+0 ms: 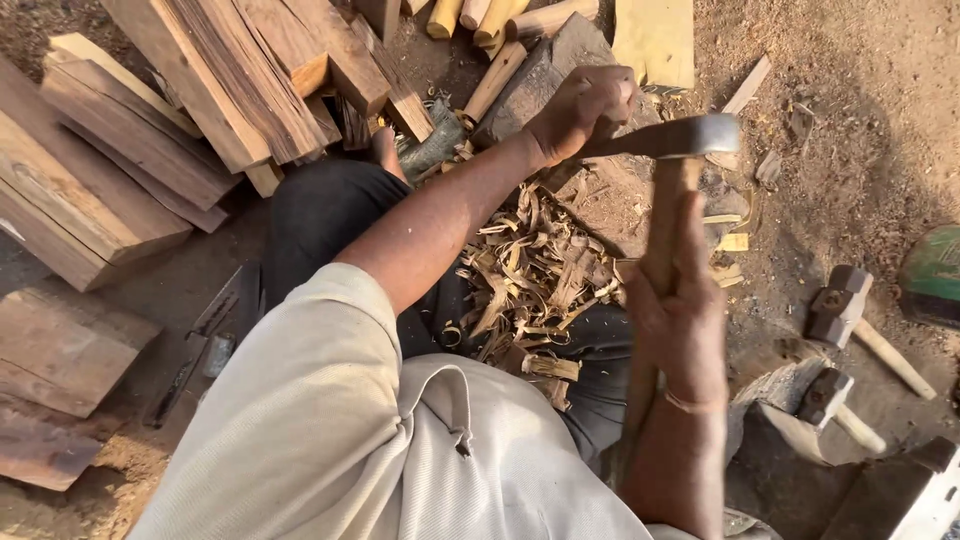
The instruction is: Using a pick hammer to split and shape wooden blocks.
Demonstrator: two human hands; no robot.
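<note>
My right hand [682, 318] is wrapped around the wooden handle [663, 230] of an adze-like tool. Its grey metal head [690, 136] is raised level just right of my left hand. My left hand [585, 104] is a closed fist over a dark wooden block [545, 70], gripping a wooden piece that the fingers mostly hide. The tool's head nearly touches that fist. A heap of curled wood shavings [540, 275] lies on my lap and the ground between both arms.
Rough planks and beams [150, 130] are stacked at the upper left, and rounded wooden pegs [480, 20] at the top. Two hammers [840, 300] [828, 395] lie on the dirt at right beside a green object [935, 275]. A flat metal blade [200, 345] rests at left.
</note>
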